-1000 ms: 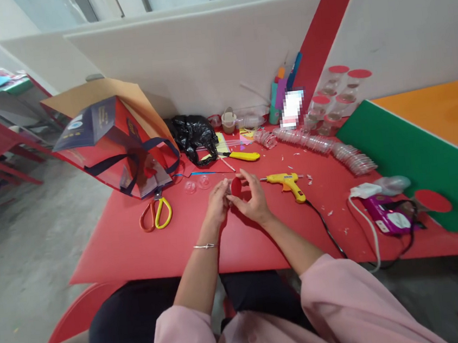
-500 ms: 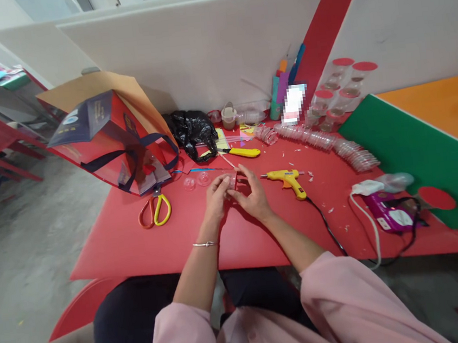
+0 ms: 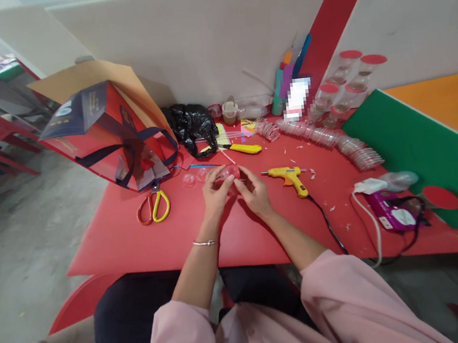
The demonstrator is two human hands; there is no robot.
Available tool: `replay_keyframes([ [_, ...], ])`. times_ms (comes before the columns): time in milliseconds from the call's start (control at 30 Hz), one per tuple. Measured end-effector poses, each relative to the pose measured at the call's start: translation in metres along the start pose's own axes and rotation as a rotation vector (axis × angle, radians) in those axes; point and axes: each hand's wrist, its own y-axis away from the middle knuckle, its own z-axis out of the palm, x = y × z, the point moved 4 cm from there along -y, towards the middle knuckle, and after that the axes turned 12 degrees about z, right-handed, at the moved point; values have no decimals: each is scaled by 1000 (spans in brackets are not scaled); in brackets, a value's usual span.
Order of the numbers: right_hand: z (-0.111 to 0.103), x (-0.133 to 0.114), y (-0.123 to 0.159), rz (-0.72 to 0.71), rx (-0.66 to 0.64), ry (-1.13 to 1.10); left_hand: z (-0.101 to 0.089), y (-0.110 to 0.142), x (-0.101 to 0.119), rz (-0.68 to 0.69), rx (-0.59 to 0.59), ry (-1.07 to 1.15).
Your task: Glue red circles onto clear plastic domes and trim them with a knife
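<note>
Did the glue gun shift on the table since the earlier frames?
No, not visibly. Against the table's front edge and the yellow cutter, the glue gun keeps its place and angle; the whole view shifted.

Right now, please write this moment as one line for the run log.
left hand: holds clear plastic piece | right hand: on same piece | nearby: yellow glue gun, scissors

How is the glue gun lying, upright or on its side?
On its side: the glue gun lies flat on the red table, nozzle pointing left.
</note>
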Motion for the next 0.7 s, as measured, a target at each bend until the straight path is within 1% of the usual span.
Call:
replay_keyframes([
  [100, -2, 1, -1, 23, 37, 20, 1, 0, 1, 66, 9, 1],
  [167, -3, 3, -2, 48, 61, 16, 1, 0, -1, 86, -6, 10],
  [333, -5, 1, -2, 118, 90, -29, 1, 1, -2, 141, -109, -43],
  [467, -6, -2, -1, 114, 82, -50, 3, 3, 7, 215, -172, -120],
  [567, -7, 1, -2, 105, 114, -20, 7, 6, 10, 237, -228, -146],
  [633, -8, 4, -3, 114, 127, -5, 7, 5, 8, 235, -231, -131],
  [700, -8, 5, -4, 114, 131, 8, 5, 4, 2, 219, -206, -110],
])
